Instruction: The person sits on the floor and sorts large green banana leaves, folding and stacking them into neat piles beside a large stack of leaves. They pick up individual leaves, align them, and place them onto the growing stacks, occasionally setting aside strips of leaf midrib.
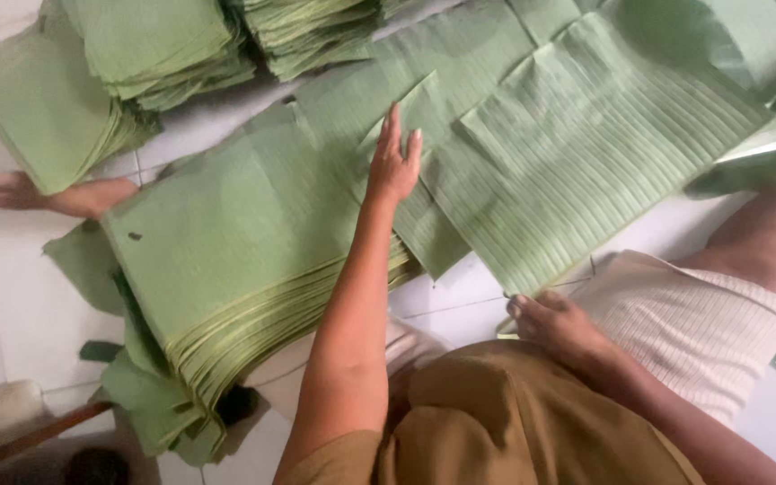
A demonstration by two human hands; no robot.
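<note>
My left hand (394,163) reaches forward and lies flat, fingers straight, on a cut green leaf piece (406,112) lying over the leaves in the middle. Under my forearm is a thick stack of green leaf sheets (226,260). My right hand (554,325) sits low by my lap, fingers curled, just below the near edge of a large ribbed leaf sheet (577,153). Whether it grips that edge is not clear.
More stacks of cut leaves (145,45) lie at the back left and back middle on the white tiled floor (20,305). A bare foot (6,190) shows at the left beside the stack. A knee in pale ribbed shorts (702,328) is at the right.
</note>
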